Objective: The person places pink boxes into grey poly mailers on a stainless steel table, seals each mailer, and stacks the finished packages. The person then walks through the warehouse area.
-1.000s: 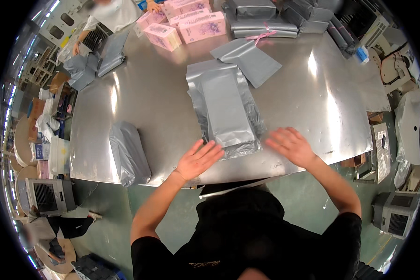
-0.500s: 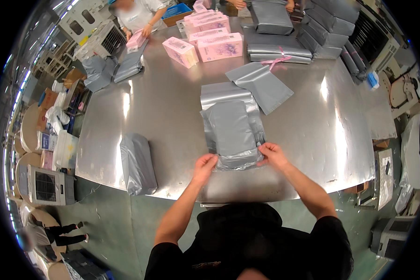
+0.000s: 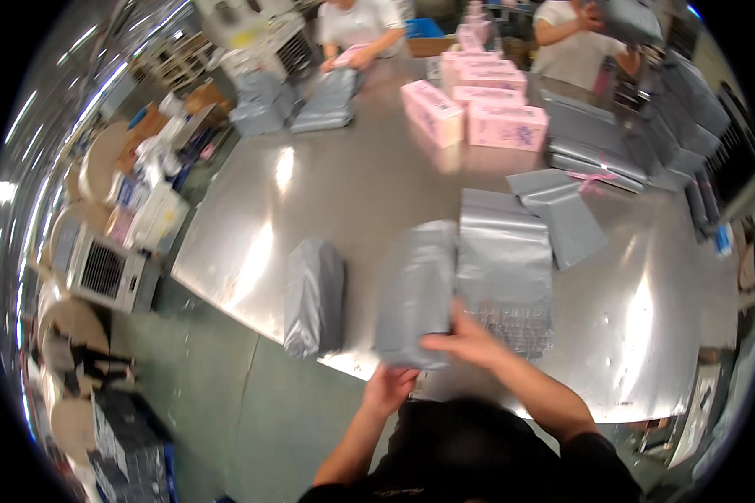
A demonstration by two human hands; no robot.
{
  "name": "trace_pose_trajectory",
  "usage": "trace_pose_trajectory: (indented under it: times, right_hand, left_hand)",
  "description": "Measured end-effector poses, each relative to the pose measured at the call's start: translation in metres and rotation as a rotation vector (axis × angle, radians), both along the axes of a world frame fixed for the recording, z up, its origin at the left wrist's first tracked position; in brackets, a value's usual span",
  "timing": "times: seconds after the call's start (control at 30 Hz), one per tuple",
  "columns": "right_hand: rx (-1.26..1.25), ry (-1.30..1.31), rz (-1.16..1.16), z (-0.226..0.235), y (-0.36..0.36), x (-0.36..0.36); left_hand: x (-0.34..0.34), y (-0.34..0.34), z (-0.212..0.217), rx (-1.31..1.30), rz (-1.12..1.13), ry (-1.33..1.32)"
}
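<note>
Between my two hands is a grey plastic-wrapped parcel (image 3: 415,293), blurred by motion, close to the table's near edge. My left hand (image 3: 390,388) grips its lower end, with the fingertips partly hidden beneath it. On its right side my right hand (image 3: 471,337) is closed round the lower corner, thumb on top. Just left of it another grey wrapped parcel (image 3: 314,298) stands at the table edge. A stack of flat grey plastic mailing bags (image 3: 505,260) lies right of my hands. Loose flat grey bags (image 3: 562,216) overlap its far corner.
Pink boxes (image 3: 507,126) stand in rows at the far side of the metal table (image 3: 226,226). Rolled grey bags tied with a pink ribbon (image 3: 594,178) and stacked grey parcels (image 3: 679,117) are far right. Two people work across the table, one lifting a grey parcel (image 3: 631,21).
The parcel has moved left off the flat bags, with both hands on it. My view has turned, so the table appears shifted right and tilted. The far-right person now holds a parcel up.
</note>
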State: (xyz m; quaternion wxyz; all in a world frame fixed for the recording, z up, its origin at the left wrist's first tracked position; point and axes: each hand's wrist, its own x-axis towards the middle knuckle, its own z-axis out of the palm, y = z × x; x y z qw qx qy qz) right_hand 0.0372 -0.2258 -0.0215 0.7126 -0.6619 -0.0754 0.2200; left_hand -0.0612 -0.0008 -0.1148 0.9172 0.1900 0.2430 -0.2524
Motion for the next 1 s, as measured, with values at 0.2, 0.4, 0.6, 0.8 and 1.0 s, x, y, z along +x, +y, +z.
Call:
trace_pose_trajectory:
  times: [0.2,0.4,0.6,0.8,1.0]
  right_hand:
    - [-0.666,-0.153,0.208,-0.050,0.167,0.043]
    - [-0.347,-0.236,0.068,0.001,0.017,0.073]
    - [-0.902,-0.511,-0.100,-0.026,-0.195,0.013]
    - [-1.030,-0.610,0.070,-0.047,-0.162,-0.012]
    - [-1.240,-0.659,0.248,-0.041,-0.146,-0.009]
  left_hand:
    - [-0.031,0.032,-0.002,0.029,0.009,0.125]
    - [0.045,-0.027,-0.007,1.026,-0.082,-0.428]
    - [0.146,-0.119,0.046,1.765,-0.438,-1.284]
    - [0.149,-0.109,0.006,1.274,-0.647,-0.705]
    - [0.107,-0.120,0.028,1.596,-0.742,-0.961]
